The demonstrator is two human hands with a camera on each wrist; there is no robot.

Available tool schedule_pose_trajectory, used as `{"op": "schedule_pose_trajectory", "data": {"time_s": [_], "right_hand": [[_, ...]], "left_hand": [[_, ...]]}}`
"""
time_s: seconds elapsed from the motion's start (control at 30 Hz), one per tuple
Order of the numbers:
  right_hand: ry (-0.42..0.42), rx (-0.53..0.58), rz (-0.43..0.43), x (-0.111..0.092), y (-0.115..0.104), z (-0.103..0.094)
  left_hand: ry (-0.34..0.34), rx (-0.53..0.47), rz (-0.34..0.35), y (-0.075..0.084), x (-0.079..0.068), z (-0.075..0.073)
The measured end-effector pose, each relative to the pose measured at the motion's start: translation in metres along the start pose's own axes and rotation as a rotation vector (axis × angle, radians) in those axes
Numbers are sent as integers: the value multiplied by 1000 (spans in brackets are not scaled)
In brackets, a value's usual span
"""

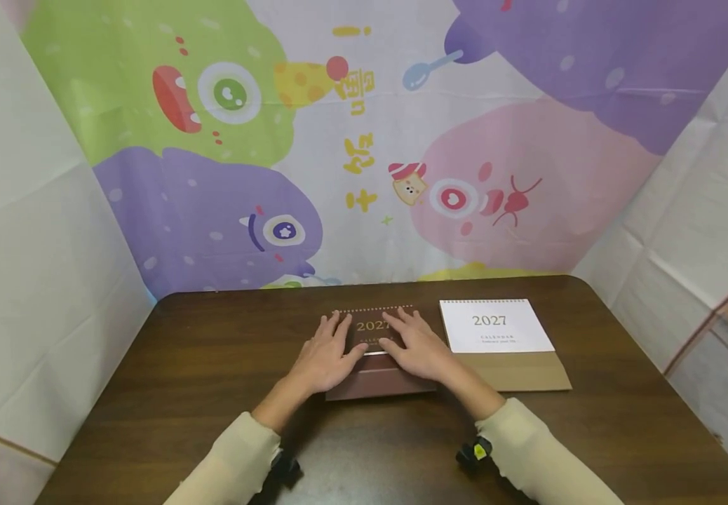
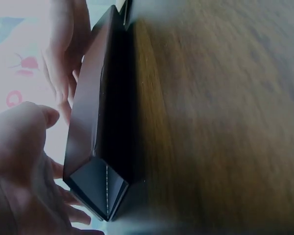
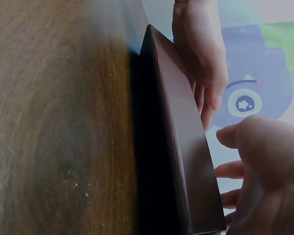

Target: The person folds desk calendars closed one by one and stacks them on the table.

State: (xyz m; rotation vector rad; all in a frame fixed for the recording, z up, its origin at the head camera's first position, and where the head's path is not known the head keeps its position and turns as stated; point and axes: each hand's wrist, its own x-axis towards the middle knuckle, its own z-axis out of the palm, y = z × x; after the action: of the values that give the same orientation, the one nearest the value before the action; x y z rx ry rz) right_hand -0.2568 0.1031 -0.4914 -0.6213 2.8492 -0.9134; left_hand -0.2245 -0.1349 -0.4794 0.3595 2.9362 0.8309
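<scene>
A dark brown desk calendar [image 1: 381,384] with gold "2027" lettering and a ring-bound top edge stands on the table. My left hand [image 1: 325,356] rests over its left side with the fingers extended. On the other side, my right hand [image 1: 419,348] lies over it, fingers also spread and fairly straight. Both hands cover parts of the brown cover. The left wrist view shows the calendar [image 2: 88,98] from its end, as a folded stand with a hollow inside. In the right wrist view, the brown base panel [image 3: 186,127] of the calendar runs beside both hands.
A white 2027 desk calendar [image 1: 496,337] on a tan base stands just right of the brown one. The wooden table [image 1: 225,351] meets a cartoon-printed cloth [image 1: 364,245] at its back edge. Pale cloth walls [image 1: 36,210] flank both sides.
</scene>
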Motion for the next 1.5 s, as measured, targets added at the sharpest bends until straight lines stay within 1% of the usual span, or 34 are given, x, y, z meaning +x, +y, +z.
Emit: {"op": "schedule_pose_trajectory", "data": {"time_s": [0.03, 0.07, 0.1, 0.23, 0.3, 0.37, 0.47, 0.67, 0.9, 1.0, 1.13, 1.27, 1.5], "right_hand": [[-19, -2, 2, -4, -8, -4], [-41, -6, 8, -7, -14, -7], [-63, -7, 9, -10, -17, -9], [-139, -46, 34, -9, -12, -2], [-170, -69, 47, -7, -6, 3], [-205, -90, 71, -6, -4, 5], [-223, -120, 78, -4, 2, 12], [-234, -157, 88, -1, 6, 19], [-286, -221, 79, -3, 3, 22], [-305, -255, 80, -5, 2, 22], [-333, -297, 100, -5, 0, 23], [-357, -317, 118, -5, 1, 27], [-356, -327, 125, -5, 5, 32]], "left_hand": [[-20, 8, -2, 1, 0, 1], [-49, 8, -11, 7, -4, -3], [-66, 17, -14, 8, -4, -2], [-113, 53, -15, 7, -5, 3], [-123, 61, -8, 5, -4, 7], [-126, 62, -3, 4, -4, 10], [-126, 65, 6, 0, -4, 14], [-175, 129, -4, -6, 0, 22], [-243, 214, -43, -8, 3, 29], [-268, 232, -64, -7, 4, 31], [-275, 234, -78, -7, 4, 32], [-279, 236, -85, -8, 4, 33], [-277, 225, -79, -10, 6, 37]]}}
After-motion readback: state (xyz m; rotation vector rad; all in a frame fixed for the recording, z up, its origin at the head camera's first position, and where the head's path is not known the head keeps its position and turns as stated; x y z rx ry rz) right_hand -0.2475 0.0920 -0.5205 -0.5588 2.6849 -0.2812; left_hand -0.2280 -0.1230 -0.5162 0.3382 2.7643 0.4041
